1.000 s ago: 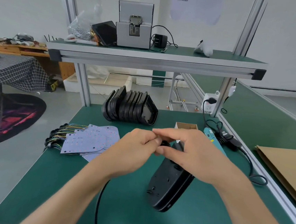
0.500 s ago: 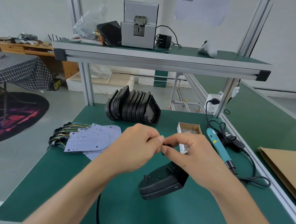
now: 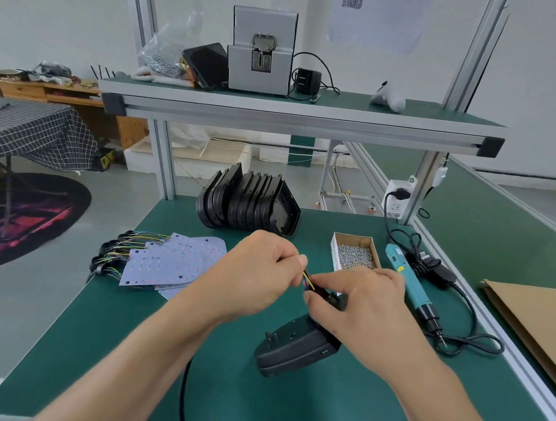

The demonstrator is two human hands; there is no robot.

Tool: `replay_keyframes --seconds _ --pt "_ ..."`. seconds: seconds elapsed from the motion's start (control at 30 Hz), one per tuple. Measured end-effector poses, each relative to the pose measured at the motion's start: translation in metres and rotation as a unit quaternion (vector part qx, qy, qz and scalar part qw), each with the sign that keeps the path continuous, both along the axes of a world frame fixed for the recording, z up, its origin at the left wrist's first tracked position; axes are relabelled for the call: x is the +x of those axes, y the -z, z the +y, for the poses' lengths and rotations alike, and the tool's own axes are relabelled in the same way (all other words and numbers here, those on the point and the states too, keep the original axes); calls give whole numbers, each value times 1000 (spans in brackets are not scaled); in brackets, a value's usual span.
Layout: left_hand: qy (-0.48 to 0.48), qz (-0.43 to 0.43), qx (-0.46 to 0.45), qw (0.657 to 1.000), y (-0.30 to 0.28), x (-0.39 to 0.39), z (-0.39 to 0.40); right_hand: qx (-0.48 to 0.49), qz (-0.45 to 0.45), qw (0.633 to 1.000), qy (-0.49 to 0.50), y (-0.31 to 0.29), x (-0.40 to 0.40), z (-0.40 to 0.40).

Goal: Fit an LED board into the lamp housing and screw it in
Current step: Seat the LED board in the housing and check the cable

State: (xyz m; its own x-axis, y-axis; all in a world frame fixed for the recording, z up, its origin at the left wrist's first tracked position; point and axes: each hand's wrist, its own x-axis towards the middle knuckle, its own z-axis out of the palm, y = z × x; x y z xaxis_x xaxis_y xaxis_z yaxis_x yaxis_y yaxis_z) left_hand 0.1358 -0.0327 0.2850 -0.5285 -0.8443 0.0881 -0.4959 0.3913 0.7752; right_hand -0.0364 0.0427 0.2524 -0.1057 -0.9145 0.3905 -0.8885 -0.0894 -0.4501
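Head view: left hand (image 3: 256, 276) pinches thin coloured wires (image 3: 307, 278), right hand (image 3: 359, 303) grips matte black plastic lamp housing (image 3: 293, 351).

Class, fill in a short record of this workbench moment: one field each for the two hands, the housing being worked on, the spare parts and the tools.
left hand: pinches coloured wires
right hand: grips a black part at the wires' end
lamp housing: tilted on the green mat, under the right hand
LED boards: loose pile, left
spare housings: stacked at back
screw box: open, right of the hands
electric screwdriver: lying beside the box
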Motion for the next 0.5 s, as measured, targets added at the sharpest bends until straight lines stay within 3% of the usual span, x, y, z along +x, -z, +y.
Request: replay_keyframes --seconds 0.13,0.5 --pt "-8 0 6 1000 0 0 0 22 74 997 24 0 5 2" --pt "-1 -12 3 1000 3 -4 5 90 139 984 66 3 5 7"
